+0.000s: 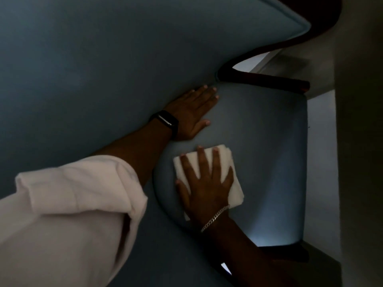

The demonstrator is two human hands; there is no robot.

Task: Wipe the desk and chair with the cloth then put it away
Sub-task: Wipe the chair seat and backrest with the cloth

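Observation:
A blue padded chair fills the view, its backrest (103, 69) at the left and its seat (269, 152) at the right. My left hand (192, 112), with a black band on the wrist, lies flat with fingers together where the backrest meets the seat. A folded white cloth (235, 183) lies on the seat. My right hand (207, 183), with a chain bracelet on the wrist, presses flat on the cloth with its fingers spread.
The chair's dark wooden frame and armrest (265, 80) run along the upper right, and another dark frame part (286, 253) shows below the seat. Pale floor (321, 162) and a grey wall or furniture side (360, 141) lie to the right. The scene is dim.

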